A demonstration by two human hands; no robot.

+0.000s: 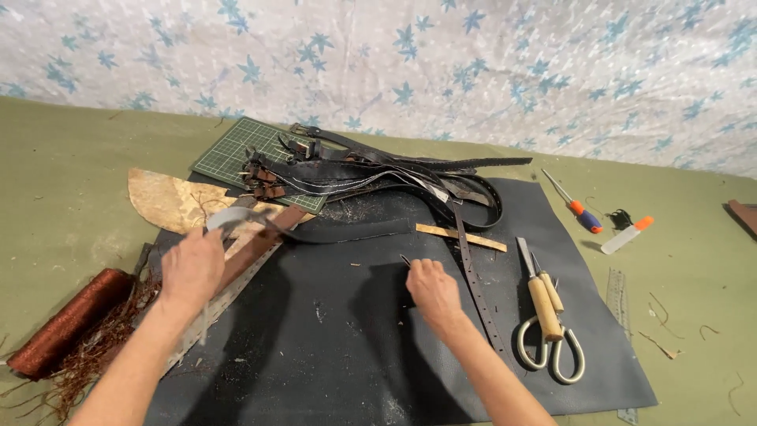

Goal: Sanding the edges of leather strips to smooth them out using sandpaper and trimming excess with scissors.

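My left hand rests on a brown leather strip and a metal ruler at the left of a dark mat, fingers closed over a grey curved strap end. My right hand sits mid-mat, pinching a small thin dark tool whose tip pokes out above the fingers. A black strap runs between the two hands. A punched dark belt lies just right of my right hand.
A pile of dark belts lies over a green cutting mat. Scissors, wooden-handled tools, a wooden stick, a screwdriver and a white tube sit right. A copper thread spool and tan leather scrap lie left.
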